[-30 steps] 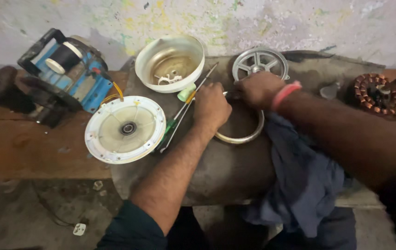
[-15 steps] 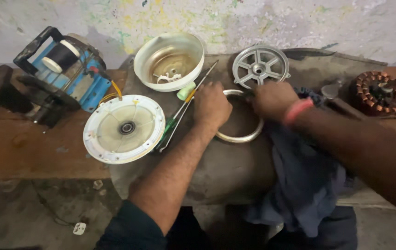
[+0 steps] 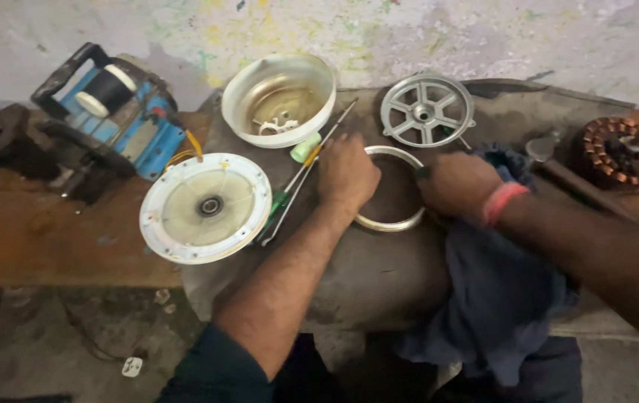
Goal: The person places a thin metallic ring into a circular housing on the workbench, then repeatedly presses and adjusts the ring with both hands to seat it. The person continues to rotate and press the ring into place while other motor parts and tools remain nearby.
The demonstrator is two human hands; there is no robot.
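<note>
The wall behind was pale and worn, with yellow and green paint spots. A brown wooden worktop ran along it, and a grey stone slab lay on top. The floor below was dark, dusty and dim.

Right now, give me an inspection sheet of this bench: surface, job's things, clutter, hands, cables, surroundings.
Surface: grey slab over a wooden bench.
Job's things: metal ring flat on the slab; blue cloth draped off the front edge.
Clutter: white round cover, bowl-shaped cover, spoked wheel, screwdrivers, copper winding, blue machine.
Hands: left hand on the ring; right hand at the ring's right rim, on the cloth.
Cables: yellow wires by the machine.
Surroundings: stained wall.
</note>
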